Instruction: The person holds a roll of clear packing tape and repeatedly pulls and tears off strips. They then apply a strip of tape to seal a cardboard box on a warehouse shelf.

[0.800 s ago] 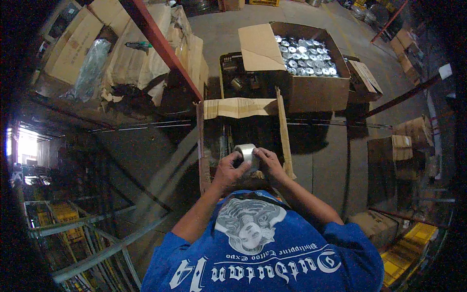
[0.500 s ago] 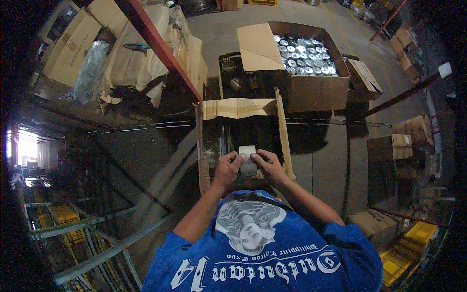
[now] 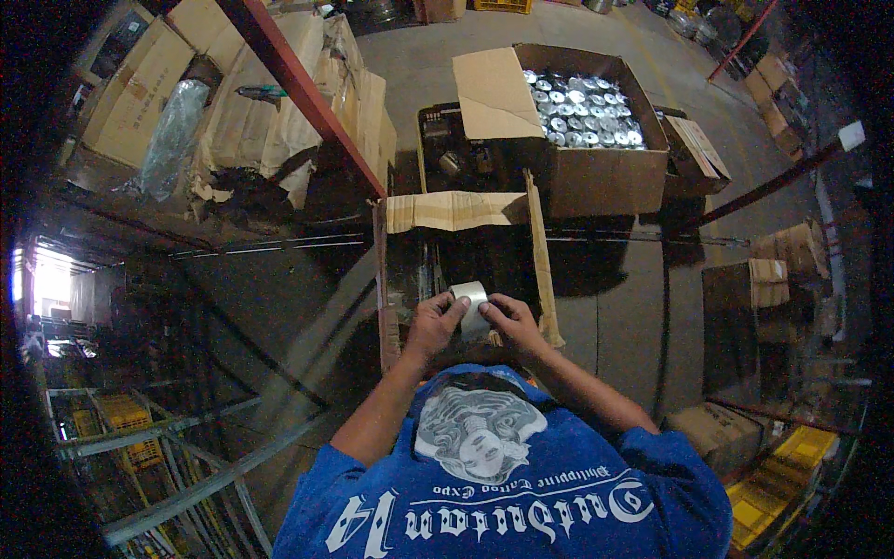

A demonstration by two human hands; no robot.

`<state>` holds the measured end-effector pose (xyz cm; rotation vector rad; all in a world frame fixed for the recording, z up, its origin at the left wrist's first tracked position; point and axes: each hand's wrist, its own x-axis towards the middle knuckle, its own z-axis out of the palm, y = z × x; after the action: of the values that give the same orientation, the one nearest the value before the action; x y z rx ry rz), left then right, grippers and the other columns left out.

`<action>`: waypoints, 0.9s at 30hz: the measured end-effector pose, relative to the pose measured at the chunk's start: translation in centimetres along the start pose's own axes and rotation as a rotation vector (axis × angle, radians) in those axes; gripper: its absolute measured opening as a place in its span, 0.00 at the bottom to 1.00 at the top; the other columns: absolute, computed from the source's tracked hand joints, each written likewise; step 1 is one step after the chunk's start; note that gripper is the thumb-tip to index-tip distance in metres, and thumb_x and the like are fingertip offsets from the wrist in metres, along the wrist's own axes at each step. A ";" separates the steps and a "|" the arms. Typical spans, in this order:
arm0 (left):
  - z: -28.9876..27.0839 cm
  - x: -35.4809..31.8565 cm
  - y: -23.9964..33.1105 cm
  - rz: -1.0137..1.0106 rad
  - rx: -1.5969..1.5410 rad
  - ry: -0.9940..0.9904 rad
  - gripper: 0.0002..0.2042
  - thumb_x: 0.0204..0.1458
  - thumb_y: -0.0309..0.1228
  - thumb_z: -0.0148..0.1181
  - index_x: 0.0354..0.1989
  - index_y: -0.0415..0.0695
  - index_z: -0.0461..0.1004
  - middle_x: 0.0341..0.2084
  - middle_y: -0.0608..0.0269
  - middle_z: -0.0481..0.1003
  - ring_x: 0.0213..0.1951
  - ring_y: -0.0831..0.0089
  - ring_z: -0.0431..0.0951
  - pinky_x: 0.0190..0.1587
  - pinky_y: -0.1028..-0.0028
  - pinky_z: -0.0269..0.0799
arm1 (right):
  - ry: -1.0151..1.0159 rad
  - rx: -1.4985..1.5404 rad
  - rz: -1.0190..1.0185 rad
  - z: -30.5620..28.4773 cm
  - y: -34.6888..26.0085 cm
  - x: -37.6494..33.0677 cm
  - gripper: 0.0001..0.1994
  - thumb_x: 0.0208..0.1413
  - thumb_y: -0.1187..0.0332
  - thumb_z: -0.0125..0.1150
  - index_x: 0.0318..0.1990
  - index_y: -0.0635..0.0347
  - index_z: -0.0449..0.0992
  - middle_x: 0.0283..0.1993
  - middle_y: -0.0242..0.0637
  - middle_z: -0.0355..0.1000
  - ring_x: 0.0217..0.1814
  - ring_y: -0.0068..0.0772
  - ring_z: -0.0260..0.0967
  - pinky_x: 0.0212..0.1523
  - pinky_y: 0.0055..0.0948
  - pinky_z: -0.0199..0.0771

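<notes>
A pale, shiny roll of tape [image 3: 471,292] is held in front of my chest, above an open cardboard box with a dark inside. My left hand [image 3: 434,326] grips its left side, thumb laid over the face. On the opposite side, my right hand [image 3: 514,323] pinches it between thumb and fingers. The roll sits slightly tilted between the two thumbs. Just beyond my hands is the box's far flap [image 3: 456,212], folded outward and creased. What lies inside the box is too dark to make out.
A large open carton [image 3: 610,177] at the far right holds several rows of round, silvery metal parts. Beside it stands a dark crate [image 3: 440,126]. A red post [image 3: 312,98] slants past torn cartons on the left. Yellow crates [image 3: 792,475] lie at lower right.
The roll of tape has turned and tilted between my fingers, its upper end leaning to the left. Both hands have kept their grip and barely shifted.
</notes>
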<state>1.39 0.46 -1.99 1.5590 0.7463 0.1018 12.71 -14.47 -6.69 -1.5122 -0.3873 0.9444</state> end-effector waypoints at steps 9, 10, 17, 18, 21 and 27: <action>0.3 -0.5 -0.1 0.092 0.076 -0.085 0.19 0.54 0.36 0.68 0.50 0.38 0.78 0.41 0.57 0.81 0.42 0.70 0.80 0.48 0.69 0.76 | -0.018 0.160 0.098 -0.2 -1.2 0.9 0.17 0.63 0.55 0.62 0.38 0.63 0.79 0.32 0.30 0.75 0.32 0.19 0.68 0.32 0.25 0.70; 0.3 -0.7 -0.1 0.088 0.063 -0.085 0.19 0.54 0.36 0.68 0.50 0.37 0.77 0.41 0.56 0.81 0.43 0.70 0.80 0.48 0.69 0.76 | -0.006 0.132 0.116 -0.1 -1.1 1.2 0.17 0.63 0.55 0.62 0.38 0.63 0.79 0.31 0.29 0.75 0.32 0.19 0.68 0.32 0.25 0.70; 0.2 -1.6 1.3 -0.042 0.062 0.038 0.20 0.54 0.38 0.68 0.48 0.34 0.78 0.40 0.55 0.81 0.42 0.69 0.81 0.46 0.68 0.76 | -0.058 0.114 0.074 0.6 -1.9 0.9 0.18 0.62 0.55 0.63 0.40 0.65 0.79 0.31 0.31 0.76 0.32 0.19 0.69 0.34 0.25 0.71; 0.1 -1.6 1.5 -0.029 0.010 0.036 0.18 0.55 0.37 0.66 0.47 0.35 0.78 0.38 0.57 0.81 0.40 0.71 0.80 0.45 0.70 0.75 | -0.062 0.066 0.028 0.6 -2.2 0.7 0.18 0.62 0.55 0.63 0.40 0.65 0.79 0.31 0.31 0.76 0.32 0.19 0.69 0.34 0.25 0.71; -0.2 -1.9 2.1 -0.021 -0.034 0.069 0.14 0.58 0.36 0.62 0.44 0.37 0.79 0.34 0.61 0.81 0.36 0.75 0.78 0.42 0.73 0.73 | -0.070 -0.008 -0.047 0.8 -2.8 0.4 0.17 0.62 0.55 0.64 0.41 0.65 0.79 0.31 0.31 0.76 0.32 0.19 0.69 0.34 0.25 0.71; 0.0 -2.9 3.0 -0.041 -0.032 0.014 0.14 0.59 0.36 0.61 0.45 0.37 0.79 0.34 0.62 0.81 0.37 0.77 0.77 0.43 0.73 0.73 | -0.046 0.074 0.055 1.0 -2.2 0.4 0.17 0.62 0.56 0.64 0.41 0.65 0.79 0.32 0.31 0.76 0.33 0.19 0.68 0.34 0.25 0.70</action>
<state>0.31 -0.79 1.81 1.5130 0.7842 0.0943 12.85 -13.07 -4.72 -1.4421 -0.3421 1.0278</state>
